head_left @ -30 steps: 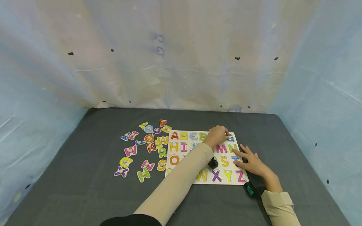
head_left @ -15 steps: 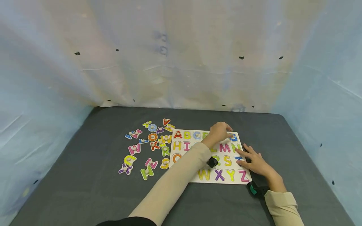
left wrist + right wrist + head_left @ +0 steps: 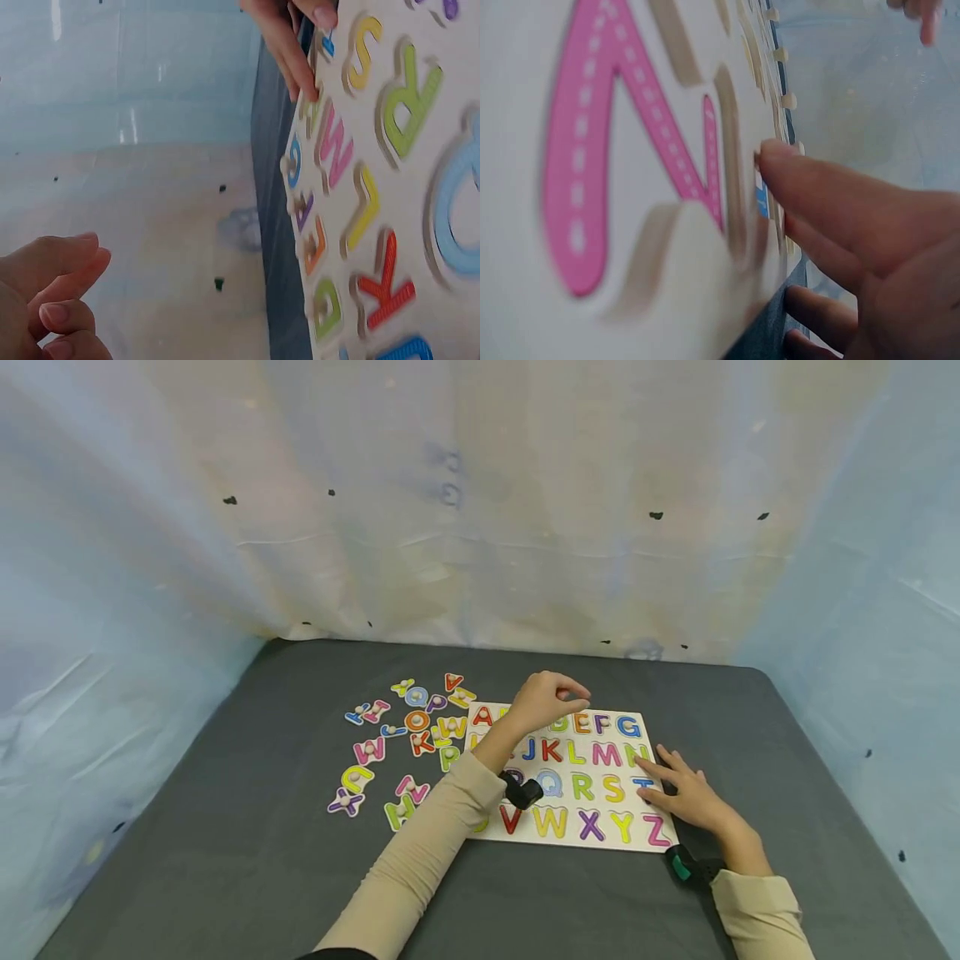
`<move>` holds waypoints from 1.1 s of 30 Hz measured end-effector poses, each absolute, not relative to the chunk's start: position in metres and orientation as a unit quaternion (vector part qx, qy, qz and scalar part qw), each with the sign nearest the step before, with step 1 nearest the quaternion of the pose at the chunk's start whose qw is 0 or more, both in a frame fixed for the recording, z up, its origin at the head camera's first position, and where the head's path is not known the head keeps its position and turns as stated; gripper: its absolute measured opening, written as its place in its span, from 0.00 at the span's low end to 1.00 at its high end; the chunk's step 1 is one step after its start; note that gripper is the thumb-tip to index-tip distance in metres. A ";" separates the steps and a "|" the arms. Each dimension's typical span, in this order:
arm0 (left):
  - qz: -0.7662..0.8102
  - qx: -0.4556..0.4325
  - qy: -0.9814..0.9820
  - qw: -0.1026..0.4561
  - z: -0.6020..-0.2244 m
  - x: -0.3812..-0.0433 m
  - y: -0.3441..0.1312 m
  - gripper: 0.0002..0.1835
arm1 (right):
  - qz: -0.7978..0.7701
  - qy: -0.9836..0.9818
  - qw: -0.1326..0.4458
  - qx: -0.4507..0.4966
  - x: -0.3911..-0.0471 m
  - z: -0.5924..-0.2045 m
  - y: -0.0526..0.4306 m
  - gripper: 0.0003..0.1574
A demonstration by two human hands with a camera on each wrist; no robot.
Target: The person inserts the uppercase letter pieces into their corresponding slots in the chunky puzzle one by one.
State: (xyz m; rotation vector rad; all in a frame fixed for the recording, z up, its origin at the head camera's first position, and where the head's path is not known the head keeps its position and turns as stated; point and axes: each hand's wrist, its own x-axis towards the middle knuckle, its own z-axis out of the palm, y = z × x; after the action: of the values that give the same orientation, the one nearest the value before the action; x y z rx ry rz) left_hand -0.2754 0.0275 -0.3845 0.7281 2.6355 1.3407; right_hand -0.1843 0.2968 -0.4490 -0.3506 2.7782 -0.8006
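My left hand (image 3: 543, 700) hovers above the upper left part of a white alphabet puzzle board (image 3: 606, 835), its fingers loosely curled and nothing between them. In the left wrist view the left hand's fingertips (image 3: 86, 247) stand apart from the board. Along the board's top row, knobbed letter pieces sit in their slots, among them the orange E (image 3: 581, 722), the purple F (image 3: 602, 724) and the blue G (image 3: 628, 727). On the board's right edge rests my right hand (image 3: 692, 797), its fingers spread over the N and T slots. The forearm hides the board's lower left letters.
Left of the board, several loose knobbed letters lie on the dark grey table (image 3: 247, 827), such as an orange O (image 3: 417, 721), a red K (image 3: 422, 743) and a purple X (image 3: 346, 802). Pale sheeting (image 3: 525, 568) stands behind the table and on both sides.
My left hand has left the blue G and moved left and up, uncovering E, F and G. The right hand stays on the board's edge. The head view has shifted slightly.
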 end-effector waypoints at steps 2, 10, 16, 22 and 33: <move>0.443 0.237 0.864 0.040 -0.384 -0.275 0.014 0.12 | -0.275 0.947 0.115 -0.119 -0.184 -0.448 0.297 0.43; 0.454 0.180 0.873 -0.010 -0.391 -0.284 -0.037 0.12 | -0.276 0.947 0.115 -0.121 -0.186 -0.447 0.297 0.43; 0.467 0.095 0.878 -0.039 -0.401 -0.294 -0.066 0.12 | -0.275 0.947 0.119 -0.117 -0.185 -0.446 0.295 0.43; 0.442 0.001 0.896 -0.047 -0.414 -0.303 -0.083 0.13 | -0.275 0.947 0.122 -0.112 -0.184 -0.447 0.296 0.44; 0.421 -0.093 0.902 -0.016 -0.433 -0.309 -0.095 0.14 | -0.279 0.945 0.121 -0.120 -0.184 -0.448 0.293 0.43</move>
State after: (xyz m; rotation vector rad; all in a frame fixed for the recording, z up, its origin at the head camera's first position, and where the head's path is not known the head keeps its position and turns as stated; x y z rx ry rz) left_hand -0.3090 -0.0953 -0.4331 -0.2952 2.8646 1.3354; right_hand -0.1836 0.2929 -0.4481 -0.3502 2.7606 -0.8143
